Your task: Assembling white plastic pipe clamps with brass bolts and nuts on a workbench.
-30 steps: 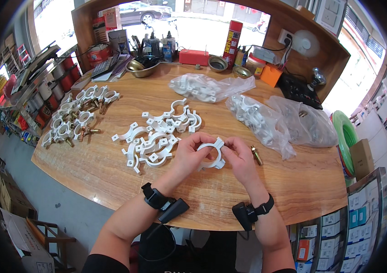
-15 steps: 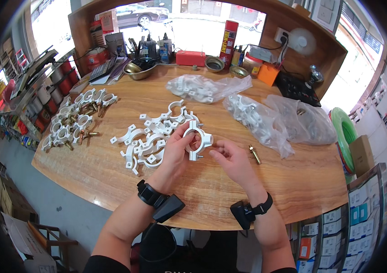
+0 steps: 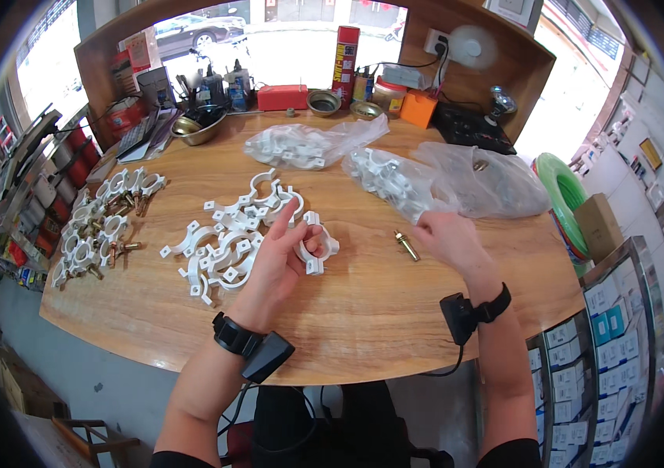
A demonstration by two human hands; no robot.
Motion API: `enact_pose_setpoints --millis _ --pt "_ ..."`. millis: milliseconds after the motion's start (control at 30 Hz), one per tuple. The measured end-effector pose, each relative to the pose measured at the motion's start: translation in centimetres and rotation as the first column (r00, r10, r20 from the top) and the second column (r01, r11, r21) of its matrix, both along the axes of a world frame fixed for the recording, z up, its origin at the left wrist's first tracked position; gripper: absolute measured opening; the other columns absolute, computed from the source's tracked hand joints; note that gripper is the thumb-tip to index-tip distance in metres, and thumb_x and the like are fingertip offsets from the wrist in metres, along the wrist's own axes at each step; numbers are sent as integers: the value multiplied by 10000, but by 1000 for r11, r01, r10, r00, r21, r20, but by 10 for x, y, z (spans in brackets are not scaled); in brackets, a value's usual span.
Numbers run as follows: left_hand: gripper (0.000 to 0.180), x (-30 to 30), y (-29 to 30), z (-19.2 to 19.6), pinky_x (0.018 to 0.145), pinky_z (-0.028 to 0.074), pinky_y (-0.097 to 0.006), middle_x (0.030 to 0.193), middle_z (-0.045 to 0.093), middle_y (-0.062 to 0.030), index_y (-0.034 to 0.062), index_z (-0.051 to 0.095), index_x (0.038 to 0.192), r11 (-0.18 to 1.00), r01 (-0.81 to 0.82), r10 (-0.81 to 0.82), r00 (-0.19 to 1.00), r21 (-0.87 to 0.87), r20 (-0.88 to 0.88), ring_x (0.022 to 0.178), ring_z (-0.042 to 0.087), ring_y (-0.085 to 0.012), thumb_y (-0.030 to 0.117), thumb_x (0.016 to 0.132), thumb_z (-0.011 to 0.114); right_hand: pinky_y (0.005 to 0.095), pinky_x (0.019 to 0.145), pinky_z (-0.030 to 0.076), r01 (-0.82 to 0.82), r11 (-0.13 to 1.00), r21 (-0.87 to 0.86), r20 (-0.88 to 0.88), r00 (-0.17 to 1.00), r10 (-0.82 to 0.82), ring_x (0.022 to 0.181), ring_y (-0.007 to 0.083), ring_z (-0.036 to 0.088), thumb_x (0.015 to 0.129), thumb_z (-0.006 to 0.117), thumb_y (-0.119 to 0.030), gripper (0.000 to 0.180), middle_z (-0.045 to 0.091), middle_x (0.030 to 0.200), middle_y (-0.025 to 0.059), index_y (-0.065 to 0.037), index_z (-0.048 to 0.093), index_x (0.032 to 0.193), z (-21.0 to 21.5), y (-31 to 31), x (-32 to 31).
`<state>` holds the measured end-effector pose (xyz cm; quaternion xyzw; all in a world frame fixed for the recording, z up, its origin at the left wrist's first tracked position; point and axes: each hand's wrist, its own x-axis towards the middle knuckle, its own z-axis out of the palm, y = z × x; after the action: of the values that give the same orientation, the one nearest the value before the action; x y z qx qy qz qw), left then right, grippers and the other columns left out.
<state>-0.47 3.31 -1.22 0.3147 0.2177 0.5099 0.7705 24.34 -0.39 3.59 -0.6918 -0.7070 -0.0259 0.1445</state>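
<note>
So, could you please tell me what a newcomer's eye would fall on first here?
Probably the left hand at the middle of the round wooden table, holding a white plastic ring-shaped pipe clamp, with a loose heap of white plastic clamp halves just to its left. The right hand rests by a small brass anchor bolt, below clear plastic bags of white clamps.

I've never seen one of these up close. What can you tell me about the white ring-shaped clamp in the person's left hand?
The white pipe clamp looks like smooth moulded plastic: two curved halves closed into a ring, with flat square tabs sticking out at opposite sides. The left hand holds it just above the wooden table, fingers against its left side and through the opening. It sits right of the loose pile of clamp halves; a brass anchor bolt lies apart to its right.
</note>
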Motion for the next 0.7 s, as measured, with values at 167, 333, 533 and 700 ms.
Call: enact_pose_setpoints --millis 167,333,533,700 --pt "378 -2 5 -10 656 432 -266 872 519 -79 32 379 1197 996 82 -82 997 20 -11 676 486 -119 129 842 467 391 603 446 52 987 -153 178 984 -24 699 286 577 728 556 -372 326 590 715 154 -50 561 779 -41 -2 6" --pt "314 1 1 -7 670 433 -246 846 532 -41 -16 475 1098 983 146 -135 985 109 -105 693 500 -112 163 840 484 338 552 437 -10 992 -127 -56 998 2 630 259 566 739 568 -288 275 583 682 123 -23 562 809 -58 1 7" --pt "353 0 -3 -9 619 416 -213 826 557 -39 -15 496 1097 967 69 13 948 244 -319 677 498 -76 200 820 534 245 435 401 -291 945 -149 -902 432 -10 468 122 507 780 544 -146 161 506 581 79 -9 508 855 -15 -14 -64" --pt "314 -2 -6 -4 617 405 -208 800 547 -23 -20 503 1082 952 35 54 959 305 -280 677 486 -75 178 838 499 263 465 422 -323 870 373 -345 822 453 526 174 533 764 562 -170 170 542 655 74 -36 513 857 -16 -17 -100"
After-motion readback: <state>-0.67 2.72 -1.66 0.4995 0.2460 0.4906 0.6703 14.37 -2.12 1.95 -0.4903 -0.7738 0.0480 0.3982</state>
